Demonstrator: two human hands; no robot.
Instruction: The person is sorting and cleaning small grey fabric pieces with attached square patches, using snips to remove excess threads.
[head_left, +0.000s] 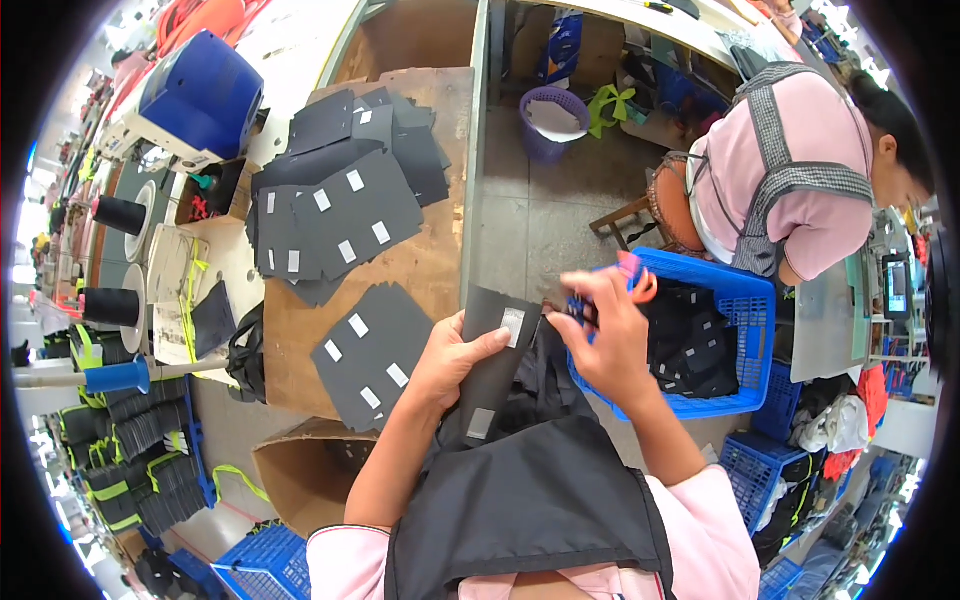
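Note:
My left hand [452, 358] grips a dark grey fabric panel [488, 385] in front of my body, its thumb pressed beside a white rectangular patch. A second patch shows near the panel's lower end. Just right of the panel's top edge, my right hand [612, 335] is closed around scissors [643, 288] with orange-red handle loops; their blades are mostly hidden by the fingers. A similar flat panel [378, 345] with several white patches lies on the wooden table to the left. Behind it sits a spread pile of such panels [345, 215].
The wooden table [450, 150] stands at my left. A blue basket [752, 300] with dark pieces stands at my right, near a seated co-worker [800, 170]. Beyond is a purple bin [552, 140]. A cardboard box [290, 470] sits below the table's near edge.

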